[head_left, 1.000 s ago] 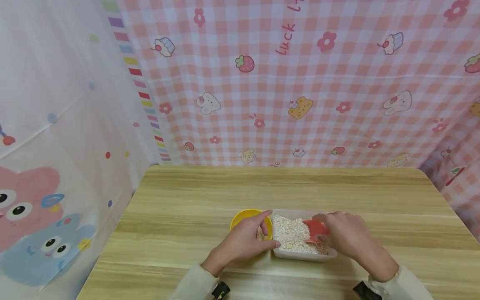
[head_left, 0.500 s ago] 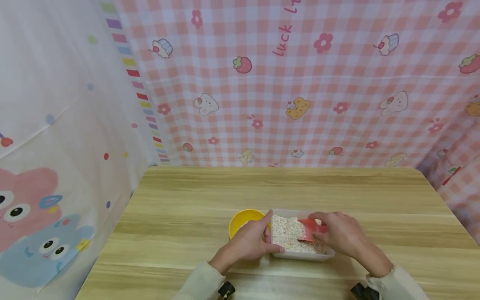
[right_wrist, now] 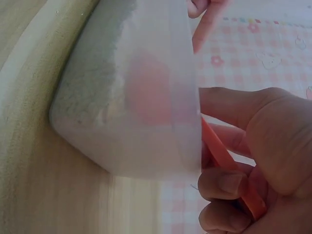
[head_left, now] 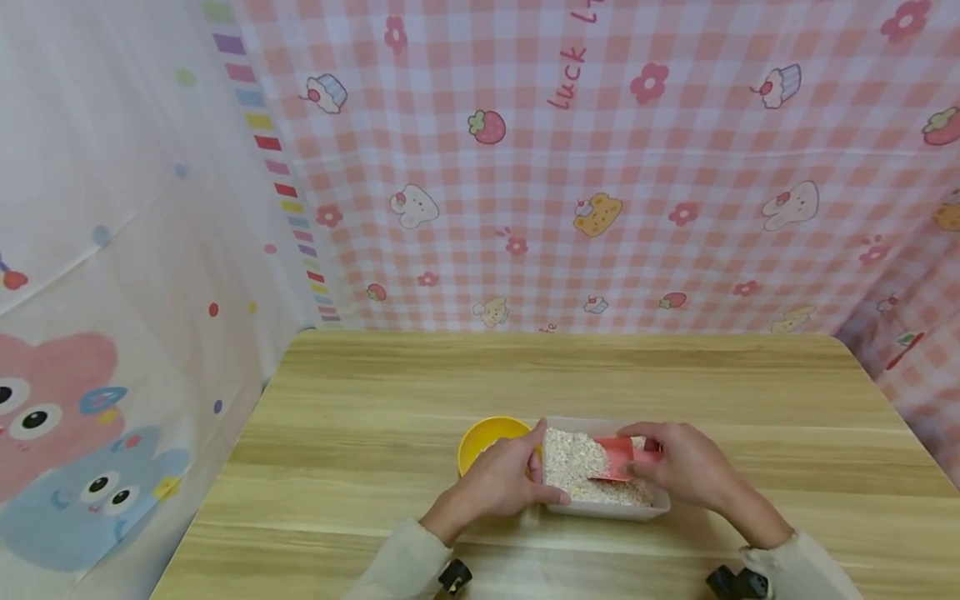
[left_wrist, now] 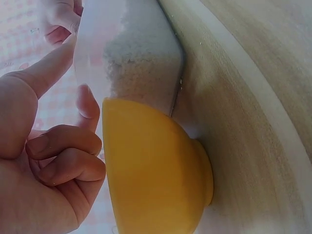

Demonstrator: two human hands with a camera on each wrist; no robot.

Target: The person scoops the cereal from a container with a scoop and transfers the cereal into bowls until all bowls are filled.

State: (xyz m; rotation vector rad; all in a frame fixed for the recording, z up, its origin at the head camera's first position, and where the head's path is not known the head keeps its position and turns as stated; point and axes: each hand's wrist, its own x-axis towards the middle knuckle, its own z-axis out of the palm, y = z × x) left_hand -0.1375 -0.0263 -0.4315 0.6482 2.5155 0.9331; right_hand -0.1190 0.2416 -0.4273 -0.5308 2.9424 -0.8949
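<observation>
A translucent white plastic container [head_left: 607, 510] filled with oat-like flakes [head_left: 573, 462] stands on the table. In it, a red scoop [head_left: 615, 458] lies partly sunk in the flakes, its handle gripped by my right hand [head_left: 690, 467] at the container's right end. My left hand [head_left: 495, 479] spans the container's left end, thumb at the near corner and index finger at the far one. Its lower fingers are bent close to the rim of a yellow bowl [left_wrist: 151, 165]. In the head view this hand covers part of the bowl, where some pale contents show.
The wood-grain table [head_left: 360, 392] extends around the container and bowl. A pink checked cloth [head_left: 450, 167] hangs behind it, and a white printed cloth [head_left: 150, 250] hangs on the left. Both sleeved forearms come in over the near side.
My left hand has shifted right, its thumb now over the container's near-left corner. My right hand has pushed the scoop a little left into the flakes.
</observation>
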